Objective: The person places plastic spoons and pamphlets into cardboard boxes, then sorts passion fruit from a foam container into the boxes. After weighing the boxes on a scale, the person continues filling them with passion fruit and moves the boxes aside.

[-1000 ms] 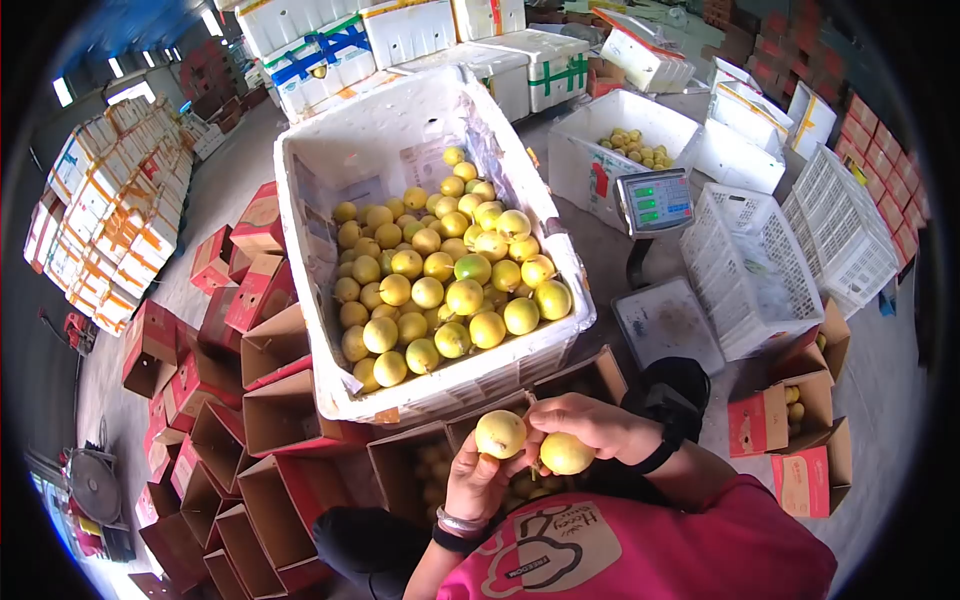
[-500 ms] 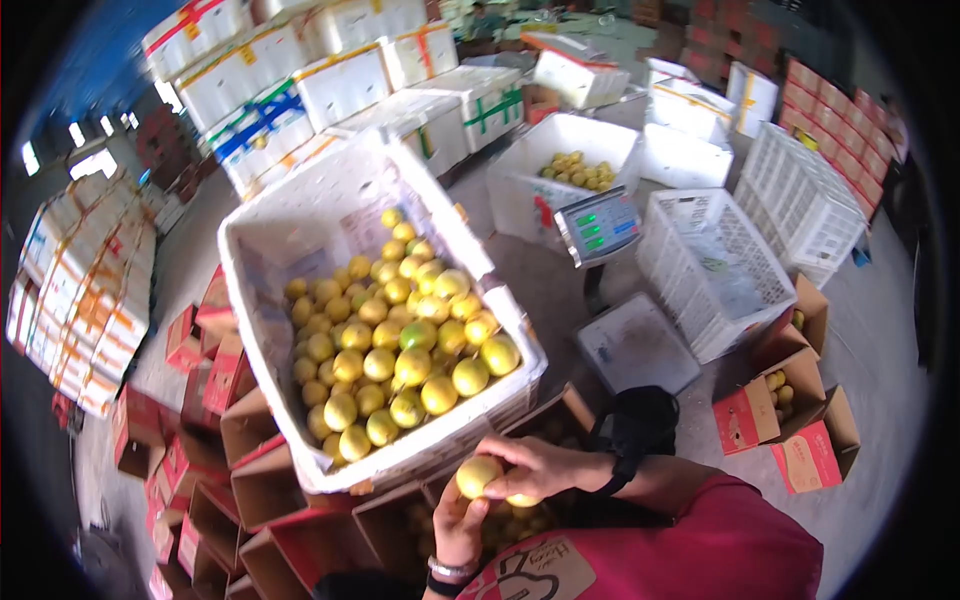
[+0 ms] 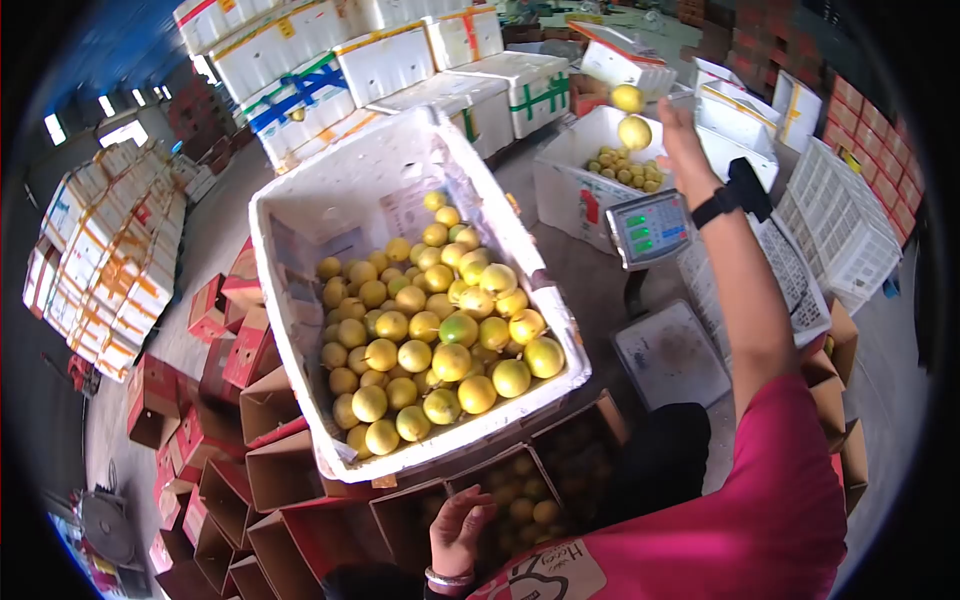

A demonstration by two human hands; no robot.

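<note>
My right hand point(image 3: 683, 145) is stretched far forward with its fingers extended. Two yellow passion fruits, an upper one point(image 3: 627, 98) and a lower one point(image 3: 634, 132), are in the air just left of it, above a white foam box point(image 3: 562, 185) that holds several more fruits. Close to my body, my left hand point(image 3: 458, 530) has loosely bent fingers and nothing visible in it. It is over open cardboard cartons, some holding passion fruits point(image 3: 522, 490). In front of me, a large white foam box point(image 3: 285, 330) holds many yellow passion fruits and a greener one point(image 3: 459, 330).
A scale display point(image 3: 650, 228) with green digits stands above its platform point(image 3: 670, 355). White plastic crates point(image 3: 840, 225) are at the right. Open red cardboard cartons point(image 3: 275, 475) crowd the lower left. Stacked foam boxes point(image 3: 290, 50) rise behind, with another stack point(image 3: 105, 260) farther left.
My right hand has swung from beside my left hand out to the far right, and two passion fruits have left my hands. My left hand has let go and dropped slightly. The view has shifted.
</note>
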